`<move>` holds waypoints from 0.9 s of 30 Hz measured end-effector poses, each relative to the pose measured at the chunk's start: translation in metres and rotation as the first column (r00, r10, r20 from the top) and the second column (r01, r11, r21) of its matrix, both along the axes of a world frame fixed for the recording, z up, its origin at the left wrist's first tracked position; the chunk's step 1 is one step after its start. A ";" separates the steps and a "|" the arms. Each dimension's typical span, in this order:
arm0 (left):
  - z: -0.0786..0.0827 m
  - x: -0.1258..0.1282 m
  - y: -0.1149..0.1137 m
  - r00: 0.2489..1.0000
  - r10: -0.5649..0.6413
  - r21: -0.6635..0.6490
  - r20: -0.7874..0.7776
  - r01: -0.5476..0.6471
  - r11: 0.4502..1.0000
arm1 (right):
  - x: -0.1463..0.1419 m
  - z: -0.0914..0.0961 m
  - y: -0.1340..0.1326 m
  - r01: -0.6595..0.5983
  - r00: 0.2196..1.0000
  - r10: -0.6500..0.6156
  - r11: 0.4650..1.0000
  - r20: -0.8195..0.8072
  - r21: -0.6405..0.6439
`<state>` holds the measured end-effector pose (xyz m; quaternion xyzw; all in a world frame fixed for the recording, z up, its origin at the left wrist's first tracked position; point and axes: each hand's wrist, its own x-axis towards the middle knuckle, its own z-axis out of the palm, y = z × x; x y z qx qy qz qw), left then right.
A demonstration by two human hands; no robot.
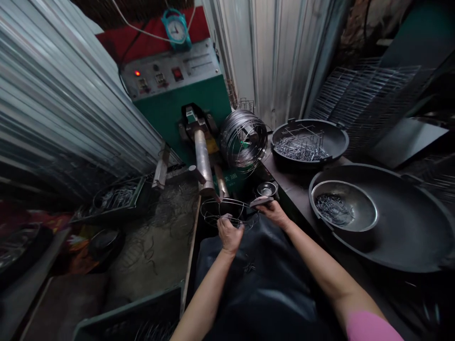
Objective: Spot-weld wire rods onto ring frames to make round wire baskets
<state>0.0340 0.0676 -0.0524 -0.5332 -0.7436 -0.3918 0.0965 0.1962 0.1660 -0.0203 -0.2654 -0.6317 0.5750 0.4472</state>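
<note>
My left hand (230, 235) is closed on the near side of a round wire frame (208, 211) made of thin metal rings. The frame sits just under the arm tip of a green spot welder (204, 158); whether they touch I cannot tell. My right hand (273, 213) is closed round a flat greyish piece (262, 201) at the frame's right side, its exact kind unclear. Below my hands a dark apron (256, 274) covers the lap, with a few short metal bits (250, 265) lying on it.
Beyond the right hand stand a small metal cup (266, 189) and a stack of wire rings (243, 139). On the right, a black pan (309, 125) holds wire pieces, and a steel bowl (369, 215) sits inside a larger pan (408, 237). Crates (130, 286) stand left.
</note>
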 end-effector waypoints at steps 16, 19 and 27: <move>0.002 0.002 0.000 1.000 -0.001 -0.019 -0.005 0.001 1.000 | -0.014 0.006 -0.009 0.034 0.999 -0.036 0.997 0.018 0.068; 0.002 0.003 0.000 1.000 0.001 -0.011 0.012 -0.001 1.000 | -0.026 0.014 -0.010 0.073 0.997 -0.074 0.994 0.017 0.078; -0.002 0.000 0.003 0.997 -0.023 0.052 0.077 0.019 0.998 | -0.011 -0.006 -0.012 0.106 0.987 -0.105 0.994 0.123 -0.007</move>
